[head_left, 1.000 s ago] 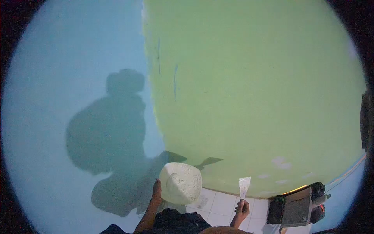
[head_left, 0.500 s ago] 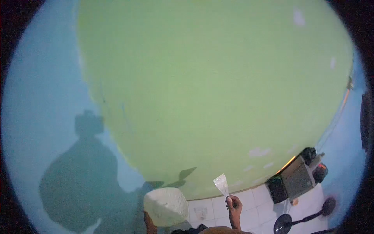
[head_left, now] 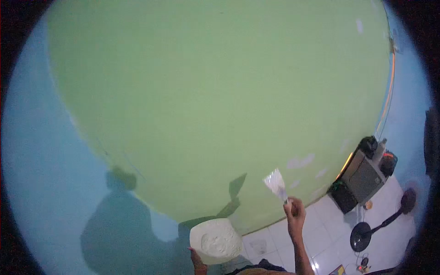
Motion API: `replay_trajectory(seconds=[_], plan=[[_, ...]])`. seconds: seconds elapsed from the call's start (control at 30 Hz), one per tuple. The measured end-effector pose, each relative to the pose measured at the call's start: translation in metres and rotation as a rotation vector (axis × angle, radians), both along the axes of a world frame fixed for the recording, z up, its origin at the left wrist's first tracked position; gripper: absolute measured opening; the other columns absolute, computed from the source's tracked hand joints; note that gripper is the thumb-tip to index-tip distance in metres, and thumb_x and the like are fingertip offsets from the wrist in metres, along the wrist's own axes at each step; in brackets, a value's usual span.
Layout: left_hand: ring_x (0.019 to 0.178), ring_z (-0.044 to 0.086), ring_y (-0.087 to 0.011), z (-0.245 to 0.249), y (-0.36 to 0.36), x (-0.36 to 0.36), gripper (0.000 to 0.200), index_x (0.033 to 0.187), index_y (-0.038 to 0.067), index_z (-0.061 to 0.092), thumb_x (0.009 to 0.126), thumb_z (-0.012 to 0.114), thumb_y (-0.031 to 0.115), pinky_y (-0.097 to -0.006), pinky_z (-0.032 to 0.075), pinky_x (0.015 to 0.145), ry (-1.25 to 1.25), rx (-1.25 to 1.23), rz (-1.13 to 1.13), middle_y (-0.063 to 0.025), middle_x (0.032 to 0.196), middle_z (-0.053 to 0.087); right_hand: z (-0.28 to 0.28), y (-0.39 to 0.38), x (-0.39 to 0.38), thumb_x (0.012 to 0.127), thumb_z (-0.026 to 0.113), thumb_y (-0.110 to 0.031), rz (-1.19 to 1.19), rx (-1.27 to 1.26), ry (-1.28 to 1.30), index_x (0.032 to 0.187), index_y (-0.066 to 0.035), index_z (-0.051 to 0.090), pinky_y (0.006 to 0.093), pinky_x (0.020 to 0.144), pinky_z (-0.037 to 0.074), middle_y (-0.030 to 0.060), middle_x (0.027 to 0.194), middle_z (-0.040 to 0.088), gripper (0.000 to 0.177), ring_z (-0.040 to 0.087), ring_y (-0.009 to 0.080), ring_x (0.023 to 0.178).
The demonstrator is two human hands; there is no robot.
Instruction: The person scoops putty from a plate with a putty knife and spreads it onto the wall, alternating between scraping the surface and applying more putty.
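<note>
My left hand [head_left: 197,261] grips the edge of a pale, rounded-square tub [head_left: 196,234] low in the view. White paste, like wall putty [head_left: 217,244], lies inside it with an uneven surface. Up and to the right, my right hand [head_left: 295,211] is closed around the handle of a putty knife [head_left: 275,183]. Its broad blade points up and left, smeared white, and overlaps the green wall [head_left: 206,114] in this view. The knife's shadow falls on the wall just left of the blade.
Pale patches [head_left: 300,161] mark the lower right of the green wall, which borders blue walls on both sides. A grey box-shaped cabinet [head_left: 364,178] with dark items stands at the wall's foot. A black round-based stand [head_left: 361,237] rests on the white tiled floor [head_left: 321,220].
My right hand has lifted the putty knife up and to the right, nearer the wall patches. The tub has shifted right in view, and the camera view has turned slightly.
</note>
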State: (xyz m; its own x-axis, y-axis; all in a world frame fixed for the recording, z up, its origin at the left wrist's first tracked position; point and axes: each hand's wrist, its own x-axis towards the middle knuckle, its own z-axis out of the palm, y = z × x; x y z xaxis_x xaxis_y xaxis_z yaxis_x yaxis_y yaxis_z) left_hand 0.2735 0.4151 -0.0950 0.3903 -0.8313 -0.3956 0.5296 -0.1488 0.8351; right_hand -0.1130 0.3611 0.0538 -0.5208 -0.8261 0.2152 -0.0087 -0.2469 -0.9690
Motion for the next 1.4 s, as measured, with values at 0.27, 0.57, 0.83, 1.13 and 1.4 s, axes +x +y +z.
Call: replay_trajectory(seconds=[0.27, 0.57, 0.83, 1.13, 1.4], plan=[[0.137, 0.038, -0.0339, -0.005, 0.001, -0.011, 0.086, 0.150, 0.007, 0.030, 0.094, 0.030, 0.073, -0.0504, 0.035, 0.111, 0.012, -0.035, -0.065, -0.0126, 0.152, 0.037, 0.072, -0.051, -0.016, 0.094, 0.067, -0.009, -0.048, -0.212, 0.259, 0.120, 0.002, 0.063, 0.0291, 0.080, 0.052, 0.0082, 0.101, 0.066, 0.029, 0.060, 0.0126, 0.090], [0.140, 0.034, -0.0346, 0.017, 0.015, -0.036, 0.088, 0.152, 0.007, 0.027, 0.094, 0.024, 0.073, -0.0496, 0.029, 0.115, 0.140, -0.099, 0.004, -0.0124, 0.155, 0.033, 0.093, -0.112, -0.051, 0.093, 0.065, -0.005, -0.102, -0.489, 0.177, 0.123, 0.001, 0.062, 0.0277, 0.081, 0.054, 0.0108, 0.110, 0.068, 0.030, 0.062, 0.0119, 0.098], [0.140, 0.035, -0.0343, 0.099, 0.030, -0.085, 0.089, 0.152, 0.007, 0.028, 0.094, 0.022, 0.074, -0.0491, 0.029, 0.116, 0.007, -0.146, -0.027, -0.0128, 0.155, 0.034, 0.126, -0.119, -0.070, 0.093, 0.065, -0.003, -0.047, -0.593, 0.176, 0.122, 0.001, 0.063, 0.0312, 0.085, 0.056, 0.0115, 0.107, 0.068, 0.029, 0.063, 0.0131, 0.099], [0.135, 0.044, -0.0306, 0.055, 0.069, -0.071, 0.087, 0.150, 0.008, 0.032, 0.094, 0.022, 0.074, -0.0463, 0.034, 0.113, 0.133, -0.132, -0.079, -0.0127, 0.148, 0.044, 0.226, -0.080, -0.024, 0.093, 0.067, -0.010, 0.056, -0.884, 0.433, 0.120, -0.004, 0.066, 0.0297, 0.074, 0.058, 0.0124, 0.101, 0.070, 0.028, 0.068, 0.0156, 0.094], [0.133, 0.046, -0.0303, 0.032, 0.055, -0.066, 0.086, 0.149, 0.008, 0.033, 0.094, 0.024, 0.074, -0.0461, 0.036, 0.112, 0.121, -0.127, -0.175, -0.0117, 0.147, 0.046, 0.249, -0.123, 0.003, 0.093, 0.067, -0.012, -0.053, -0.787, 0.533, 0.119, -0.007, 0.067, 0.0321, 0.071, 0.058, 0.0134, 0.101, 0.072, 0.027, 0.069, 0.0139, 0.088]])
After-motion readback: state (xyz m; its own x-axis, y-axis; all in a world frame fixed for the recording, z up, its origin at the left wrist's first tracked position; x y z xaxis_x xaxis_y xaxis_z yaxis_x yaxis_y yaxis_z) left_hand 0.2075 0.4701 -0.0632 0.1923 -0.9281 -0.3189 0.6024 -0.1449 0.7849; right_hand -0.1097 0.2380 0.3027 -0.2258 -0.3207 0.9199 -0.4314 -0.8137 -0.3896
